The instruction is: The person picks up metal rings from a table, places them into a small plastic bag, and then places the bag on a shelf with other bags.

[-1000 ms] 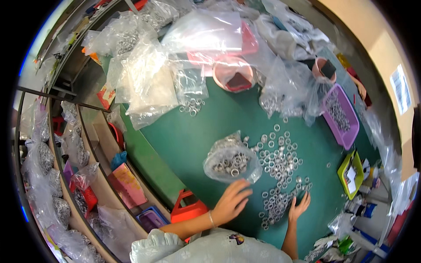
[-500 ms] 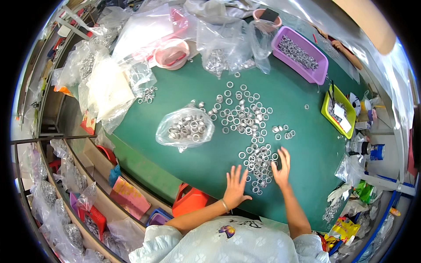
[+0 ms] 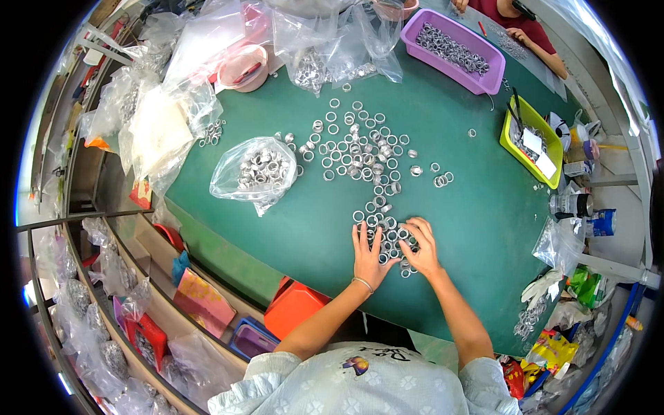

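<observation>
Looking down with the head view, I see a person's two bare hands set on either side of a small heap of silvery metal rings (image 3: pixel 382 223) at the near part of a green table (image 3: pixel 304 238). The left hand (image 3: pixel 367 263) lies at the heap's left edge, its fingers spread and reaching forward over the rings; it is not closed around anything. The right hand (image 3: pixel 422 251) curves along the right edge, fingers loosely apart, the fingertips at the rings; whether they touch one I cannot tell. Beyond the heap, more loose rings (image 3: pixel 355 160) scatter across the table, some flat, some standing on edge. To their left sits a clear plastic bag (image 3: pixel 226 174) with rings inside. Farther off, on the right, stand a purple bin (image 3: pixel 451 70) of small metal parts and a yellow-green tray (image 3: pixel 517 153); a pink tub (image 3: pixel 238 79) stands far left.
</observation>
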A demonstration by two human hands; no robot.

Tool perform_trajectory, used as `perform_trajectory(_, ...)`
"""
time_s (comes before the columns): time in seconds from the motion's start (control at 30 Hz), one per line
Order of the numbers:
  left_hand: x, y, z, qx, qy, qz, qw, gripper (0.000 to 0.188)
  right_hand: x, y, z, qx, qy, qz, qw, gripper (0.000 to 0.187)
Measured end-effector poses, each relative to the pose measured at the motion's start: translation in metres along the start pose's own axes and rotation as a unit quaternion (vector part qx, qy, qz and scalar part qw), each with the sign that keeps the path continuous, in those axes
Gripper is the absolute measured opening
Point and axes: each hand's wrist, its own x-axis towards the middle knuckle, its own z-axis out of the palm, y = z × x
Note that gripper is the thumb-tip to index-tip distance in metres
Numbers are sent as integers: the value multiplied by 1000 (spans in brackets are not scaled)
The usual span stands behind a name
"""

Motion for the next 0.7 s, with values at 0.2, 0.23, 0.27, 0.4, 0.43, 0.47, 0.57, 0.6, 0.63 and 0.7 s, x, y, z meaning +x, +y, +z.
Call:
perform_trajectory(0.2,5,17,19,-116,179,-59,975,69,-13,-5,20,72,126,101,984,33)
perform_trajectory(0.23,4,21,23,-135,184,-69,971,69,-12,-7,24,98,132,120,979,33)
perform_trajectory(0.27,4,24,26,-153,190,-78,967,69,-12,-9,27,124,136,138,973,33)
perform_trajectory(0.4,1,22,37,-159,164,-92,969,62,-5,-7,28,97,103,138,980,33)
perform_trajectory(0.43,3,25,35,-176,165,-103,965,60,-4,-8,29,86,102,129,983,32)
perform_trajectory(0.47,5,28,33,-172,163,-99,966,59,-3,-8,29,65,98,117,986,32)
perform_trajectory(0.57,7,30,28,-133,155,-79,976,57,-2,-15,31,26,91,107,990,31)
perform_trajectory(0.6,7,28,29,-103,149,-64,981,58,-2,-18,34,30,96,122,987,30)
perform_trajectory(0.63,10,31,26,-74,144,-48,986,59,-2,-19,34,33,101,137,985,30)
perform_trajectory(0.7,15,36,20,13,67,-44,997,63,-4,-14,44,150,133,251,947,29)
